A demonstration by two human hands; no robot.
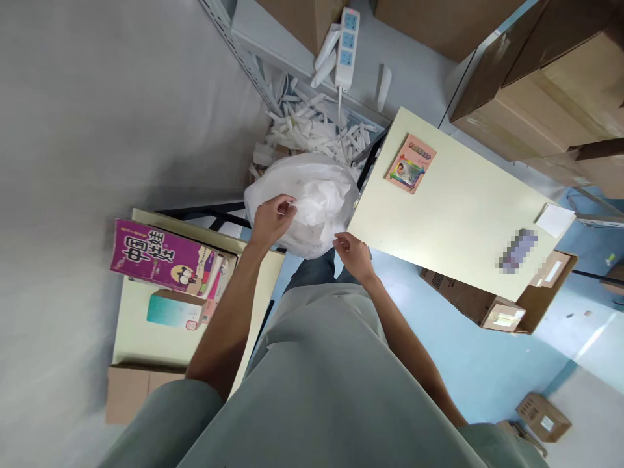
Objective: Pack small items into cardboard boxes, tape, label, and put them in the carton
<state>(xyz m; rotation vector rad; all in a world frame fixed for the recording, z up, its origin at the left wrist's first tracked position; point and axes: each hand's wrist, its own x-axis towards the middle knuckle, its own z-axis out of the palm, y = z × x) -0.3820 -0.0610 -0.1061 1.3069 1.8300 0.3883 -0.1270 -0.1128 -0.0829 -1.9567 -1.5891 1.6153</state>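
Note:
In front of my legs is a translucent white plastic bag (pixel 319 169), puffed out wide and round, with crumpled white plastic in its middle. My left hand (pixel 272 221) reaches over its left side, thumb and fingers pinched together on the thin film. At the bag's lower right edge, my right hand (pixel 353 253) has its fingers curled together, pinching the rim. The film between the fingertips is too thin to make out clearly. Behind the bag lies a heap of white paper-like scraps (pixel 322 127).
A cream table (pixel 468 201) at right bears a pink booklet (pixel 411 164). On the left table (pixel 141 331) lie a purple book (pixel 160 257) and a teal-and-white box (pixel 175 311). A power strip (pixel 347 49) sits on the grey shelf behind. Large cardboard boxes (pixel 550 97) stand upper right.

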